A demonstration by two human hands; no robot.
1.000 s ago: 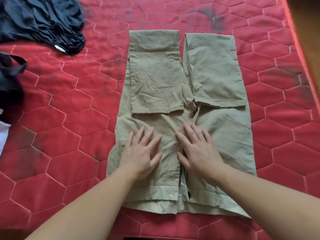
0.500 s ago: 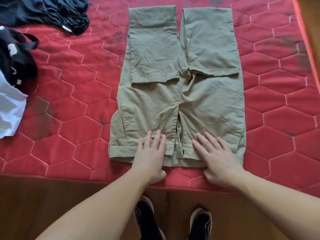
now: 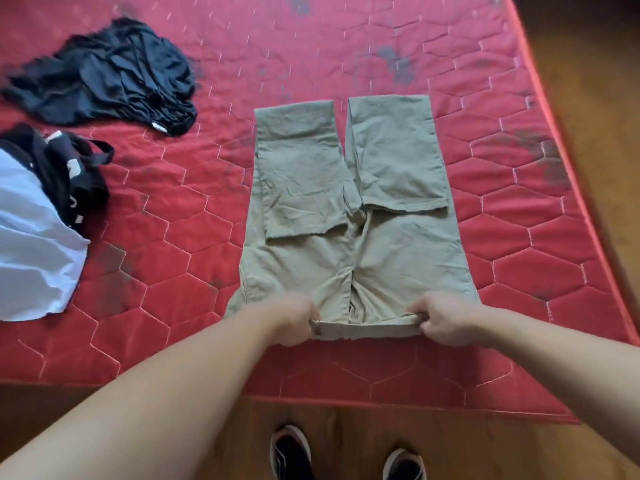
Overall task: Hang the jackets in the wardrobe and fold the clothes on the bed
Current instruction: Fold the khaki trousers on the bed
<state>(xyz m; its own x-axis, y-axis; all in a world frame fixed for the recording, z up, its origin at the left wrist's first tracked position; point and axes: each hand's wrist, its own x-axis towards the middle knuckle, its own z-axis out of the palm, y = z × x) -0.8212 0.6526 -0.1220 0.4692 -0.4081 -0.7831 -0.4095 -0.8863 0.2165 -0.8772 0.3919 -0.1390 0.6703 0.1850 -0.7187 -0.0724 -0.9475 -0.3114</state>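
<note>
Lying flat on the red quilted bed (image 3: 173, 237), the khaki trousers (image 3: 356, 220) have both legs folded back over the seat, waistband at the near edge. The left hand (image 3: 294, 322) and right hand (image 3: 441, 320) each grip the waistband, fingers curled round its cloth. A dark garment (image 3: 114, 77), a black bag (image 3: 69, 168) and white cloth (image 3: 31, 247) lie well apart at the left.

We saw the khaki trousers (image 3: 349, 209) were matt woven cloth, creased all over. The red bed cover (image 3: 519, 254) was quilted fabric, stitched in hexagons, with dull grey smudges. The dark garment (image 3: 114, 77) looked thin, soft and rumpled; the white cloth (image 3: 31, 244) smooth. The floor (image 3: 346, 434) was brown wood.
</note>
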